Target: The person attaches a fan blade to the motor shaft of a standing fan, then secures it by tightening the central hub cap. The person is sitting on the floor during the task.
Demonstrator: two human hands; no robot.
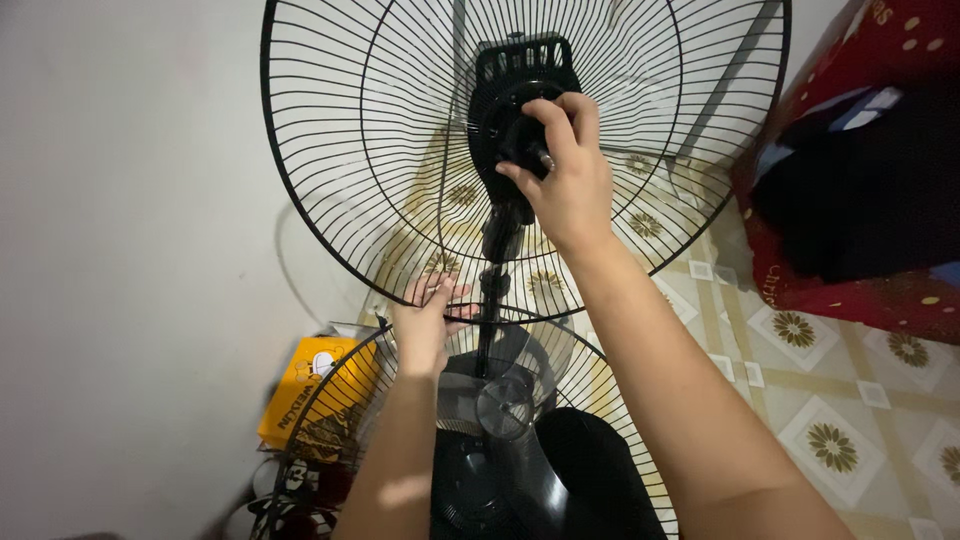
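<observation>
A black standing fan fills the view, seen from above. Its rear wire grille [350, 130] is mounted around the black motor housing [510, 70]. My right hand [562, 170] grips the black round nut at the hub in the grille's centre. My left hand [430, 325] holds the lower rim of that grille, fingers curled over the wire. Below lie the clear plastic fan blade [505, 405] and a second black wire grille [330, 420] near the fan's black base [590, 470].
A plain white wall [120, 250] stands close on the left. A yellow cardboard box [300, 385] sits on the floor beside it. The floor [830, 400] has patterned tiles. A red and black bag or cloth bundle [860, 170] lies at the upper right.
</observation>
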